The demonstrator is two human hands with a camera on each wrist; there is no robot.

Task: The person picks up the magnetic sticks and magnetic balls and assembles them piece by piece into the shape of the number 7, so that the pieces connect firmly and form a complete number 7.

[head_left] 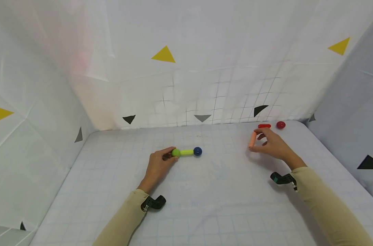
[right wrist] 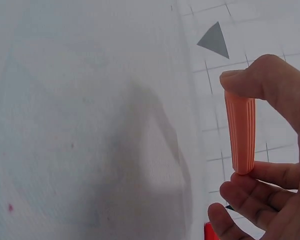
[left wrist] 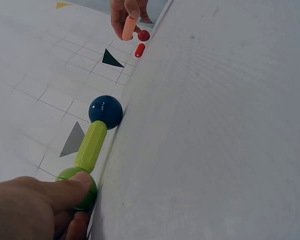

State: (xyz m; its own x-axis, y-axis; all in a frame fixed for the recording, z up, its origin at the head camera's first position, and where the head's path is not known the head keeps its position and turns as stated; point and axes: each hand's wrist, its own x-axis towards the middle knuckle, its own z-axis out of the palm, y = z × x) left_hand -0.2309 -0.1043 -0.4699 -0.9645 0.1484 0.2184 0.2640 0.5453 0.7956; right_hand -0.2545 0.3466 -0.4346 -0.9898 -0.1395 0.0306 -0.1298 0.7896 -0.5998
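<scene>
Orange, the ribbed rod (right wrist: 243, 134) right of the blue ball (head_left: 197, 151) seemed light and stiff, best pinched by its ends, as the right hand (head_left: 272, 145) did, while the left hand (head_left: 157, 166) pinched the green ball (head_left: 175, 152).

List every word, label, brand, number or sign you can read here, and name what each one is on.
None can be read.
Blue ball: small pale specks, too small to read; possibly just reflections.
Table: a tiny dark mark near the back edge, too small to make out.
Orange stick, green stick: no lettering visible.
</scene>
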